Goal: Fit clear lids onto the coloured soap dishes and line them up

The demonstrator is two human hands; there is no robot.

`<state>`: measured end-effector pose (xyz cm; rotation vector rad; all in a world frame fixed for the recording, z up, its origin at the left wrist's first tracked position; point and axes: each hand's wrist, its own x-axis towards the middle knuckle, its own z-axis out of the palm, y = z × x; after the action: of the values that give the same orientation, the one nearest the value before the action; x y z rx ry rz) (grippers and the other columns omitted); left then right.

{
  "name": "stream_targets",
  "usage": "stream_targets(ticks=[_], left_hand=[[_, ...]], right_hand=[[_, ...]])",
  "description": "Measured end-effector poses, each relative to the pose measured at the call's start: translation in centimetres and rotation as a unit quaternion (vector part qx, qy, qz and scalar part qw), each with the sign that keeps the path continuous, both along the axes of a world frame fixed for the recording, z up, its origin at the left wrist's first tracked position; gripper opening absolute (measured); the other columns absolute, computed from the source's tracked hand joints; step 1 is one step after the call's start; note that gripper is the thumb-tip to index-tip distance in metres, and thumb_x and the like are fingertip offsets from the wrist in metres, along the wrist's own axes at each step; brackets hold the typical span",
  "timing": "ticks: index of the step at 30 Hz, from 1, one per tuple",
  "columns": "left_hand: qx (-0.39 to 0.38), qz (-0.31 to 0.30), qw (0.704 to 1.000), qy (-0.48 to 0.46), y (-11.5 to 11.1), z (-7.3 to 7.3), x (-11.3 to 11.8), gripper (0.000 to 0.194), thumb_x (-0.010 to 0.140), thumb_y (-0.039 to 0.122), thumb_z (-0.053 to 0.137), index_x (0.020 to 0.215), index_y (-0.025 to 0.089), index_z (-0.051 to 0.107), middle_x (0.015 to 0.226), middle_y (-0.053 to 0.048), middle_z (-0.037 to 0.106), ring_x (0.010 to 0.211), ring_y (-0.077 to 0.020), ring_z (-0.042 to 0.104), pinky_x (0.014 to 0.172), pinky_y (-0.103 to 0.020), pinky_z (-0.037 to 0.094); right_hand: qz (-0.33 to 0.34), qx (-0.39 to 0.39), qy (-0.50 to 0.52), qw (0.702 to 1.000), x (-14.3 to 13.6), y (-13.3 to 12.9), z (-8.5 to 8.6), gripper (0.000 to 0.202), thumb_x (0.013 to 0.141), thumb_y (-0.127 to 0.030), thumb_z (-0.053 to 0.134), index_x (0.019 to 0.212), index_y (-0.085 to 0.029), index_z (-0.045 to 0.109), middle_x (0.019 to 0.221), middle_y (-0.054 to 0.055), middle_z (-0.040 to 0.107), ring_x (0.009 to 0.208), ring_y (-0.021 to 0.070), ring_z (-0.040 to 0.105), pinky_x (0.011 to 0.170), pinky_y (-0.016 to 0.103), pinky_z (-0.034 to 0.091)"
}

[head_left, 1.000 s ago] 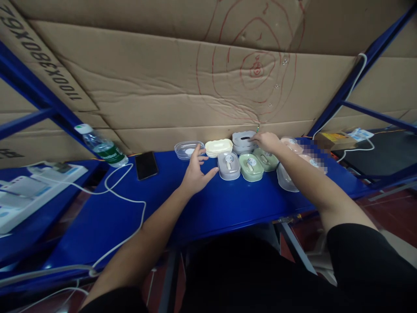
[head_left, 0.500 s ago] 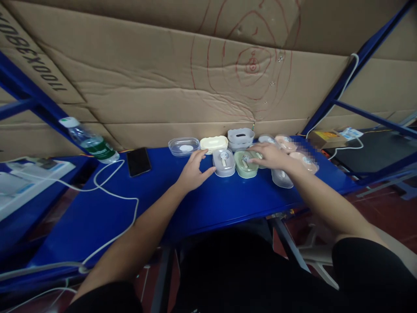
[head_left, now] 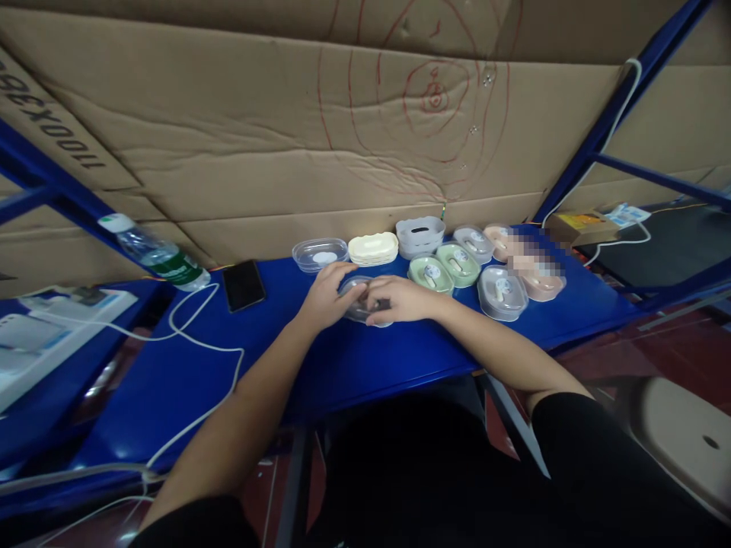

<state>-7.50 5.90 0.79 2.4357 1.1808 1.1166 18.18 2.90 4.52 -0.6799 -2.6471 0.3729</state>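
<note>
A clear-lidded grey box [head_left: 358, 309] lies on the blue table between my hands, largely covered by them. My left hand [head_left: 331, 295] is at its left side, fingers curved round the edge. Over its right part is my right hand [head_left: 394, 299], fingers bent and pressed onto the box. Right behind stand two green lidded boxes [head_left: 431, 275], and a grey lidded box [head_left: 502, 292] is farther right. Pale yellow trays [head_left: 373, 249], a clear lid [head_left: 320, 256] and stacked grey trays [head_left: 421, 237] line the back.
On the blue table [head_left: 274, 358], a black phone [head_left: 244, 285], a water bottle [head_left: 160, 255] and a white cable [head_left: 238, 373] are at the left. Pink lidded boxes [head_left: 542, 283] stand at the right. Cardboard [head_left: 228, 152] forms the back wall.
My right hand has moved left from the green box onto the grey box. That box has shifted left and nearer to me, between both hands. The view has shifted slightly.
</note>
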Motion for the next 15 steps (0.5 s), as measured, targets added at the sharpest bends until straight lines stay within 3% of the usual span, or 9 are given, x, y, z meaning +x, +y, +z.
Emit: stream_targets(ticks=[2, 6, 10, 12, 15], left_hand=[[-0.028, -0.021, 0.999, 0.020, -0.1, 0.4, -0.2, 0.066, 0.103, 0.075, 0.062, 0.141, 0.022, 0.073, 0.147, -0.015, 0.074, 0.142, -0.0376, 0.068, 0.128, -0.063, 0.051], [-0.140, -0.085, 0.983, 0.088, -1.0, 1.5, -0.2, 0.077, 0.091, 0.080, 0.074, 0.143, 0.023, 0.075, 0.147, -0.015, 0.076, 0.137, -0.0401, 0.073, 0.122, -0.062, 0.057], [-0.219, -0.081, 0.960, 0.157, -2.2, 2.7, -0.3, 0.116, 0.061, 0.076, 0.099, 0.161, 0.028, 0.064, 0.167, -0.018, 0.064, 0.152, -0.0491, 0.063, 0.128, -0.069, 0.051], [-0.240, -0.081, 0.951, 0.176, -2.6, 3.4, -0.5, 0.131, 0.055, 0.072, 0.103, 0.169, 0.028, 0.055, 0.175, -0.019, 0.055, 0.159, -0.0509, 0.056, 0.131, -0.071, 0.047], [-0.257, -0.109, 0.943, 0.183, -3.2, 4.3, -0.8, 0.134, 0.057, 0.064, 0.104, 0.174, 0.030, 0.049, 0.178, -0.017, 0.052, 0.163, -0.0481, 0.052, 0.134, -0.069, 0.044]], right_hand=[[0.006, -0.012, 0.048, 0.999, 0.5, 0.0, -0.3, 0.031, 0.095, -0.048, 0.090, 0.112, -0.025, 0.080, 0.132, 0.009, 0.079, 0.128, 0.0295, 0.074, 0.116, 0.050, 0.057], [-0.019, -0.020, 0.044, 0.999, 1.3, -0.8, -1.1, 0.053, 0.090, -0.051, 0.094, 0.133, -0.025, 0.078, 0.155, 0.014, 0.070, 0.145, 0.0346, 0.066, 0.124, 0.055, 0.050], [-0.048, -0.030, -0.004, 0.998, 1.1, -1.7, -1.3, 0.096, 0.083, -0.053, 0.099, 0.165, -0.025, 0.058, 0.169, 0.018, 0.061, 0.154, 0.0406, 0.060, 0.132, 0.064, 0.040], [-0.060, -0.041, -0.014, 0.997, 0.7, -1.9, -1.2, 0.103, 0.082, -0.050, 0.099, 0.169, -0.024, 0.052, 0.167, 0.020, 0.063, 0.151, 0.0412, 0.063, 0.131, 0.065, 0.042], [-0.064, -0.053, -0.003, 0.997, 0.4, -2.1, -1.0, 0.099, 0.082, -0.045, 0.097, 0.167, -0.024, 0.051, 0.162, 0.018, 0.066, 0.145, 0.0390, 0.067, 0.123, 0.058, 0.052]])
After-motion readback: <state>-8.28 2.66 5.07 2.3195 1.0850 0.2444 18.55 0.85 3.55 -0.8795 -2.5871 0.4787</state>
